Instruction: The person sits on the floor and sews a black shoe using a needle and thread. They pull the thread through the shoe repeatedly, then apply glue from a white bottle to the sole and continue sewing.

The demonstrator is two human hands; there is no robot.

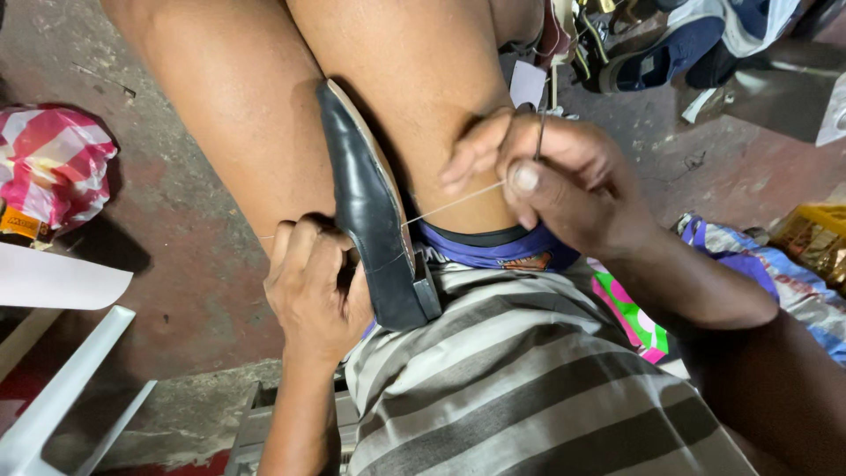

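Head view: a black shoe (374, 211) stands on edge between the person's thighs, toe toward 12 o'clock, heel toward 6. The left hand (313, 286), at the shoe's 8 o'clock, is curled closed around its heel end, fingers pressed to the upper. The right hand (551, 176), at the shoe's 3 o'clock, pinches a thin awl (539, 132) and a pale thread (454, 204) pulled taut from the sole's edge. A pink checked bag (53, 163) lies far off at 9 o'clock; dark shoes (656, 48) sit at 1 o'clock.
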